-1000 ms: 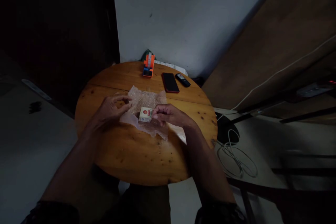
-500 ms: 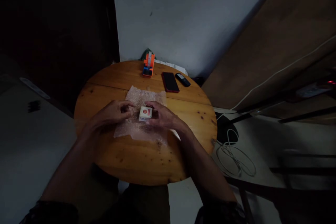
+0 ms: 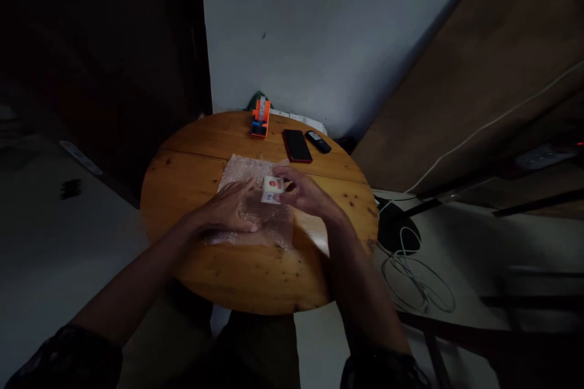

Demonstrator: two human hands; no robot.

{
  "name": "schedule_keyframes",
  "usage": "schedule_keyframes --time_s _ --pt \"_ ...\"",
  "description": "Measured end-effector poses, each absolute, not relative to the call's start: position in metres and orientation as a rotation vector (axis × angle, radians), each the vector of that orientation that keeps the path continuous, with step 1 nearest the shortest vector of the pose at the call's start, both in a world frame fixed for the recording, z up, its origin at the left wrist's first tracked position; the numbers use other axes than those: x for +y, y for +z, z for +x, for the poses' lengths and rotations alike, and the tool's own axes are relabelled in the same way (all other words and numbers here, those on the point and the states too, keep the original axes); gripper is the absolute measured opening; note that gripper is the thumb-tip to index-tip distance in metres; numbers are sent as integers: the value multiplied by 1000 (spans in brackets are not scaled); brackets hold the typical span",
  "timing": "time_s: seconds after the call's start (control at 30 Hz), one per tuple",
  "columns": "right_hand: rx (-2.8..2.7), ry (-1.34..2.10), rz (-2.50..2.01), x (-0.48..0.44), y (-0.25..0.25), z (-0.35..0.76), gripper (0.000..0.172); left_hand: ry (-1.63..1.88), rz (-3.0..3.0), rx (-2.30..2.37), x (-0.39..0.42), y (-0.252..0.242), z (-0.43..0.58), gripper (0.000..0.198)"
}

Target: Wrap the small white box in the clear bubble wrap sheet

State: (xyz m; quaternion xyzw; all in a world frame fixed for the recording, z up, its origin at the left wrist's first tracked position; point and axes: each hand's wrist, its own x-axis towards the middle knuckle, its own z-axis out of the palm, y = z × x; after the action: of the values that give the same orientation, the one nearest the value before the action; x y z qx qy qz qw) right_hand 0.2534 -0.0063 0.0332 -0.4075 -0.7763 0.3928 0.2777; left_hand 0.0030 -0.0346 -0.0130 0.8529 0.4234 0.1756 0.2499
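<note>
A sheet of clear bubble wrap (image 3: 269, 228) lies spread on the round wooden table (image 3: 255, 273). My left hand (image 3: 230, 211) rests flat on the sheet, fingers stretched out. My right hand (image 3: 305, 193) grips a small white box with a red mark (image 3: 272, 189) and holds it just above the sheet's far part.
At the table's far edge stand an orange and blue tape dispenser (image 3: 260, 118), a dark phone with a red rim (image 3: 297, 146) and a small black remote (image 3: 318, 141). White cables (image 3: 413, 282) lie coiled on the floor to the right. A wall rises behind the table.
My right hand has lifted the small box and carried it toward the far side of the sheet. My left hand has moved in and now lies flat on the bubble wrap.
</note>
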Motion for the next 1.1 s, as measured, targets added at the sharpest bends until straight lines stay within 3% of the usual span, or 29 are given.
schedule_keyframes --time_s 0.17,0.37,0.57,0.7,0.8,1.1 --pt "-1965 693 -1291 -16 51 307 53 360 2468 1141 -38 -12 6 102" --pt "-1833 428 -1693 -28 5 350 47 320 2559 1160 -38 -16 8 100" --pt "-1945 132 -1562 -46 10 334 56 372 2600 1135 -34 -27 6 97" --pt "-2117 210 -1301 -56 23 286 36 403 2598 1126 -34 -27 6 97" --pt "-2335 265 -1193 -47 22 245 39 437 2582 1112 -34 -26 7 96" --pt "-2462 29 -1727 -8 3 221 43 400 2600 1157 -35 -27 10 103"
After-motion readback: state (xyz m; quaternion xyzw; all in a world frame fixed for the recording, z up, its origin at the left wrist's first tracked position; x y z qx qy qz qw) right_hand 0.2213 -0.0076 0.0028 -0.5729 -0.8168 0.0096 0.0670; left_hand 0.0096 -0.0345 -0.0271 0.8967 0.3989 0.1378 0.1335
